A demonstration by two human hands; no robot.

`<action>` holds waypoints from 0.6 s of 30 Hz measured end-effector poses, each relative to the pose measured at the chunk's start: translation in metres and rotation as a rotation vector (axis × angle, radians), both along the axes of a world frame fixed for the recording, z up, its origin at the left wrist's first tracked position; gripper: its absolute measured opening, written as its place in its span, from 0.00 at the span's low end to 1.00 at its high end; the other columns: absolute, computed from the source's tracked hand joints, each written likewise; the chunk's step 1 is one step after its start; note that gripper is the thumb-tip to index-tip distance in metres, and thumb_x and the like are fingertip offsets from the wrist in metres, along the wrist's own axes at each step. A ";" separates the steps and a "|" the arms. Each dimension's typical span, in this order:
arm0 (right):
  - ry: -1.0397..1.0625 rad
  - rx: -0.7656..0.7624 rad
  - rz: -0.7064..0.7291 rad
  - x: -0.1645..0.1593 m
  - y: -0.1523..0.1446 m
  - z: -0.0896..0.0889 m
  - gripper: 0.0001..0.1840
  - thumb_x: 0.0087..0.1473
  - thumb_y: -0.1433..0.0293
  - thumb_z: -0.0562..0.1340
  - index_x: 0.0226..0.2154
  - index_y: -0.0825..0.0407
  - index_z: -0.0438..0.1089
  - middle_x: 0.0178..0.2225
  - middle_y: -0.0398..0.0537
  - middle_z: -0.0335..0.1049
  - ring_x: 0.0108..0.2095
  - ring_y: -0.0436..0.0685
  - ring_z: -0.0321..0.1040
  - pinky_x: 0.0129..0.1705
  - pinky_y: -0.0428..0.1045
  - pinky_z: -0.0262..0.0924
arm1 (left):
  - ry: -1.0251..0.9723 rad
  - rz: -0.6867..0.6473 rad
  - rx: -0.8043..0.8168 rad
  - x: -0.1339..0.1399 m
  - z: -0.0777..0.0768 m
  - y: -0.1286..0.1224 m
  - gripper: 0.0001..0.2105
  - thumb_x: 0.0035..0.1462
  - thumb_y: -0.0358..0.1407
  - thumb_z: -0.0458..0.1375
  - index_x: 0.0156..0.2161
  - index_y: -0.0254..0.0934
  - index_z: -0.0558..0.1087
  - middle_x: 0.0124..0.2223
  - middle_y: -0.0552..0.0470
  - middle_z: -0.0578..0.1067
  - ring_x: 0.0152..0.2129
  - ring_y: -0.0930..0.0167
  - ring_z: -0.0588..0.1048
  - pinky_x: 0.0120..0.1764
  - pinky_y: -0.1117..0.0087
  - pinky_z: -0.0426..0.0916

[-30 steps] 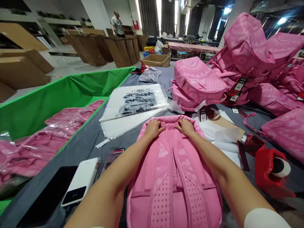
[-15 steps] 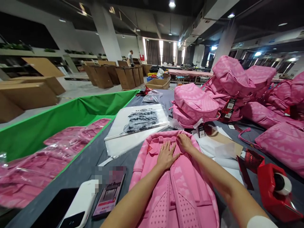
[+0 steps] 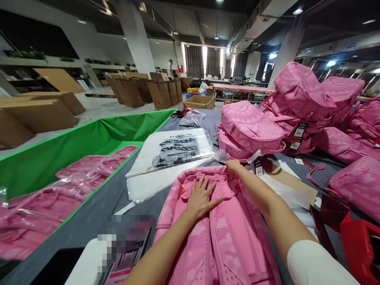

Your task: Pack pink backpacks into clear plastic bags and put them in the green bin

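Note:
A pink backpack [image 3: 225, 233] lies on the table in front of me, its strap side facing up. Flat on the upper part of its straps rests my left hand [image 3: 201, 198], fingers spread. My right hand [image 3: 233, 168] is closed at the bag's top right edge, its fingers curled over the rim there. Beyond the bag's top left lie white printed plastic bags [image 3: 175, 152]. Past my right hand, more pink backpacks [image 3: 249, 126] are stacked, with black hang tags [image 3: 259, 166] hanging from them.
On the left, a green-lined bin [image 3: 97, 138] holds pink bags in clear plastic. Phones [image 3: 92, 257] lie at the near left. A red tape dispenser [image 3: 359, 245] stands at the near right, beside papers [image 3: 285, 190]. Cardboard boxes [image 3: 160, 95] and a person [image 3: 170, 69] are in the background.
My right hand has curled over the backpack's top right edge, and that side is raised slightly. My left hand has stayed spread on the straps. The view has shifted a little.

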State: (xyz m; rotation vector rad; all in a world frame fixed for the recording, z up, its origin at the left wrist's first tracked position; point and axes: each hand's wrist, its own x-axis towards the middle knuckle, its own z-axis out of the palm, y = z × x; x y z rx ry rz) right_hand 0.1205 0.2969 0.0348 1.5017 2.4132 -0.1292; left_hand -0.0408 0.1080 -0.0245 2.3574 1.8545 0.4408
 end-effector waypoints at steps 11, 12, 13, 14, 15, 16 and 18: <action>0.260 0.108 0.405 -0.109 -0.071 0.024 0.18 0.62 0.63 0.66 0.52 0.50 0.72 0.53 0.52 0.73 0.50 0.59 0.72 0.52 0.56 0.69 | -0.011 0.034 -0.041 -0.001 0.000 0.003 0.34 0.63 0.59 0.54 0.69 0.47 0.62 0.74 0.39 0.55 0.71 0.47 0.51 0.67 0.33 0.42; 0.278 0.107 0.430 -0.127 -0.075 0.022 0.18 0.60 0.66 0.67 0.52 0.49 0.72 0.53 0.53 0.74 0.50 0.60 0.73 0.50 0.54 0.69 | -0.014 0.031 -0.014 -0.001 -0.001 0.001 0.34 0.64 0.58 0.54 0.69 0.44 0.64 0.72 0.38 0.59 0.70 0.47 0.53 0.68 0.33 0.41; 0.286 0.108 0.440 -0.143 -0.075 0.020 0.17 0.57 0.69 0.68 0.50 0.49 0.74 0.52 0.54 0.75 0.49 0.61 0.73 0.48 0.53 0.68 | -0.026 0.024 0.016 -0.002 -0.004 -0.001 0.33 0.64 0.57 0.54 0.68 0.41 0.65 0.70 0.37 0.62 0.69 0.48 0.54 0.69 0.35 0.39; 0.289 0.109 0.439 -0.155 -0.073 0.017 0.15 0.55 0.72 0.68 0.46 0.49 0.76 0.49 0.55 0.76 0.47 0.62 0.74 0.46 0.52 0.68 | -0.045 0.013 0.052 -0.003 -0.007 -0.002 0.33 0.65 0.55 0.53 0.68 0.39 0.65 0.70 0.38 0.64 0.69 0.49 0.55 0.70 0.38 0.38; 0.287 0.107 0.431 -0.164 -0.067 0.013 0.12 0.53 0.73 0.68 0.42 0.49 0.77 0.47 0.55 0.77 0.45 0.63 0.74 0.44 0.52 0.67 | -0.066 -0.004 0.097 -0.003 -0.012 -0.002 0.32 0.65 0.54 0.53 0.68 0.39 0.65 0.69 0.39 0.64 0.69 0.51 0.56 0.71 0.41 0.37; 0.285 0.101 0.424 -0.171 -0.060 0.010 0.10 0.51 0.74 0.68 0.39 0.49 0.78 0.43 0.55 0.78 0.43 0.63 0.75 0.43 0.52 0.67 | -0.080 -0.020 0.143 -0.004 -0.016 -0.001 0.30 0.66 0.52 0.53 0.68 0.40 0.65 0.69 0.41 0.65 0.69 0.53 0.57 0.72 0.44 0.38; 0.289 0.083 0.419 -0.181 -0.043 0.002 0.08 0.47 0.74 0.71 0.34 0.48 0.78 0.37 0.54 0.78 0.41 0.64 0.75 0.43 0.53 0.67 | -0.083 -0.036 0.197 -0.004 -0.025 0.006 0.27 0.66 0.50 0.53 0.66 0.45 0.66 0.68 0.45 0.67 0.67 0.55 0.59 0.72 0.47 0.43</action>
